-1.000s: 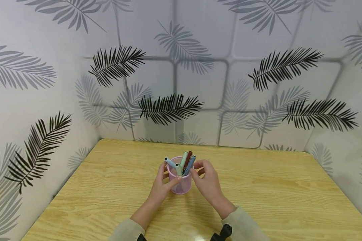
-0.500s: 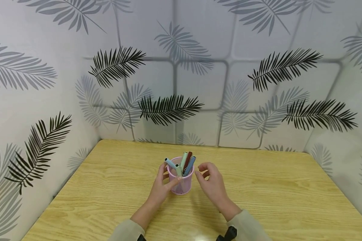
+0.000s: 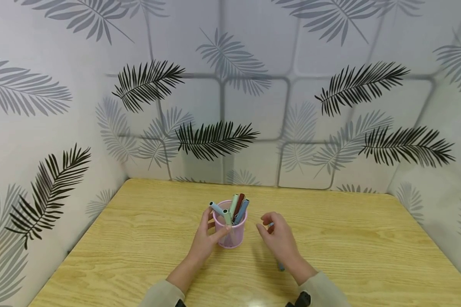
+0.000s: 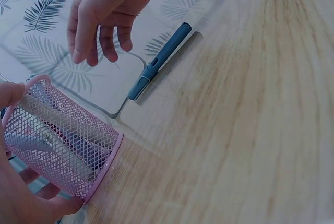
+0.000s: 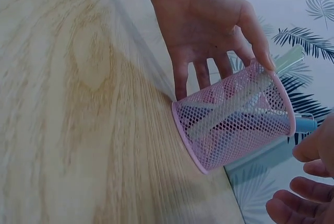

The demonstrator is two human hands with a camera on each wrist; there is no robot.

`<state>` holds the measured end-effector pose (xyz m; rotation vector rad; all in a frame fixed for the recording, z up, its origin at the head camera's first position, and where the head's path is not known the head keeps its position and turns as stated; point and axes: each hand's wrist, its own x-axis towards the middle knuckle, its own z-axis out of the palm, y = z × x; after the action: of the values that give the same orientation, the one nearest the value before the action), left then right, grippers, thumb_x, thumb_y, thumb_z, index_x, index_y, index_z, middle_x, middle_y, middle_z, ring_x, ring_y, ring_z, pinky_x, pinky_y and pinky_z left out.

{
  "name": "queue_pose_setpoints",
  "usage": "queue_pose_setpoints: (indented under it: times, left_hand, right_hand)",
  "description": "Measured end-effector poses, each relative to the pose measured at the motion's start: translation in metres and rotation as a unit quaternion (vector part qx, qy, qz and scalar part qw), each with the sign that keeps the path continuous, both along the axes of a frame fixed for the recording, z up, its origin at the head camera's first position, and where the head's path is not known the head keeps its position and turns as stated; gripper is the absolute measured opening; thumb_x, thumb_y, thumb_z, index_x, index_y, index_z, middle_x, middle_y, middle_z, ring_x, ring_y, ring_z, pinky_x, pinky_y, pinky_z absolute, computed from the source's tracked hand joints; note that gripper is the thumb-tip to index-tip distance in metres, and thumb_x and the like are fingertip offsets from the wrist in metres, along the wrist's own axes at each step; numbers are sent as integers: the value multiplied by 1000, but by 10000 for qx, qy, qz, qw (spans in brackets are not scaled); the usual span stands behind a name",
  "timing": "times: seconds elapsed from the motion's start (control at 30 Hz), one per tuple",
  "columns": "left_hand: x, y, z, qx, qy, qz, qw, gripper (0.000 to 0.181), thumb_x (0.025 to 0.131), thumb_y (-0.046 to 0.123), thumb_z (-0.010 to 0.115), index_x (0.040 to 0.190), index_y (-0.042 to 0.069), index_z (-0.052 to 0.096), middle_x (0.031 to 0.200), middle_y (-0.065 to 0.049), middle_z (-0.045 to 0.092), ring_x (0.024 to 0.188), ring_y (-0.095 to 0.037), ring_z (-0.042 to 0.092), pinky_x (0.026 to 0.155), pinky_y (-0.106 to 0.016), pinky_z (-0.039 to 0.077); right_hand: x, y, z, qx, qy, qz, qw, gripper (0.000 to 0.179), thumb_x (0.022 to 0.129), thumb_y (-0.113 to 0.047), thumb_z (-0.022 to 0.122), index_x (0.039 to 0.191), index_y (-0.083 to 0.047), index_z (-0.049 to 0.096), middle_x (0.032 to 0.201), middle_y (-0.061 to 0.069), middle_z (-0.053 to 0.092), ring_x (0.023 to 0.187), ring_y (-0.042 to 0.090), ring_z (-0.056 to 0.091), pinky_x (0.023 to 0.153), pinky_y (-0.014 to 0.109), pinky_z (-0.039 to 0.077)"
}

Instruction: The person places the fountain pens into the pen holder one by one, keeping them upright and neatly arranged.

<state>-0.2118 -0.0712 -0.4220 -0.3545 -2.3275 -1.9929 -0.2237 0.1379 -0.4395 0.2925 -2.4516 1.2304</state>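
Note:
My left hand (image 3: 205,241) grips the pink mesh pen holder (image 3: 232,236) from its left side, thumb near the front and fingers behind. The holder stands upright on the table. Several capped pens lean inside it: a light blue one (image 3: 217,207), a pale green one (image 3: 227,216), a dark red one (image 3: 240,202) and a blue one (image 3: 241,212). To the right of the holder, my right hand (image 3: 279,238) hovers with loosely bent fingers, holding nothing. A teal pen (image 4: 159,63) lies on the table below it; in the head view that hand mostly hides this pen.
The wood-grain table (image 3: 349,238) extends to both sides of the hands. Behind it and at the sides rise pale walls (image 3: 253,106) printed with grey and black leaves.
My right hand has drawn away from the holder's rim, to the right and nearer to me. Parts of the teal pen now show around it. My left hand keeps its grip.

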Motion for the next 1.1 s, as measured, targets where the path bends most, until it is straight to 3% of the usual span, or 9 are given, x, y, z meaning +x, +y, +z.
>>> queue_pose_setpoints:
  times: [0.33, 0.63, 0.87, 1.1]
  left_hand:
    - [-2, 0, -3, 23, 42, -4, 10000, 68, 88, 14, 62, 144, 6, 24, 135, -27, 36, 117, -43, 41, 90, -55, 41]
    - [-2, -1, -5, 33, 39, -16, 10000, 69, 88, 15, 63, 144, 5, 24, 134, -28, 36, 116, -43, 41, 89, -55, 41]
    - [-24, -2, -36, 93, 98, -11, 9999, 73, 86, 23, 66, 145, 12, 24, 135, -22, 37, 117, -39, 42, 88, -53, 43]
    - [-24, -2, -38, 74, 175, 23, 9998, 72, 86, 26, 66, 144, 13, 25, 134, -21, 38, 116, -38, 43, 87, -52, 44]
  right_hand:
    - [3, 13, -3, 368, -781, -461, 9952, 22, 88, -14, 64, 104, -1, 58, 91, 8, 56, 68, 16, 50, 55, 28, 44]
    - [4, 19, -7, 769, -1095, -720, 9884, 26, 89, -18, 62, 104, 2, 57, 88, 11, 55, 66, 18, 48, 53, 30, 41]
    - [3, 22, -8, 1054, -1496, -730, 9804, 32, 87, -20, 64, 106, 4, 55, 89, 13, 54, 69, 21, 51, 54, 31, 43]
    - [2, 24, -10, 1195, -1666, -612, 9768, 36, 87, -18, 64, 108, 9, 53, 90, 16, 54, 65, 19, 50, 51, 29, 42]
